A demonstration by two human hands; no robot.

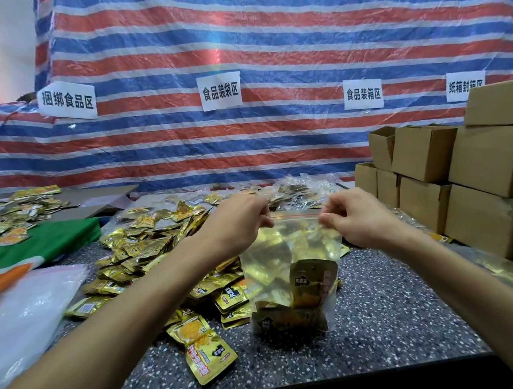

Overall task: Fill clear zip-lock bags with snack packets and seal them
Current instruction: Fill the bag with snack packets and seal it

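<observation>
My left hand (pixel 238 219) pinches the top left corner of the clear zip-lock bag (pixel 289 269). My right hand (pixel 348 217) pinches the top right corner. Both hands have the fingers curled tight on the zip strip, and the bag hangs down between them. Its bottom sits on the speckled table (pixel 399 321).

Inside the bag I can see a few gold snack packets (pixel 314 282) down low. The top half of the bag looks mostly empty. I cannot tell if the zip is shut all the way across or not.

I think I am at the sealing part now. If I press only at the corners, the middle of the zip could stay open, and packets could fall out later. If I pull my hands apart too hard, the zip could pop open again. A packet corner stuck up near the top could also block the zip.

To my left is a big pile of loose packets (pixel 148 244). To my right are stacked cardboard boxes (pixel 464 176). Behind it all hangs a striped tarp (pixel 266 38) with paper signs (pixel 221 92).
</observation>
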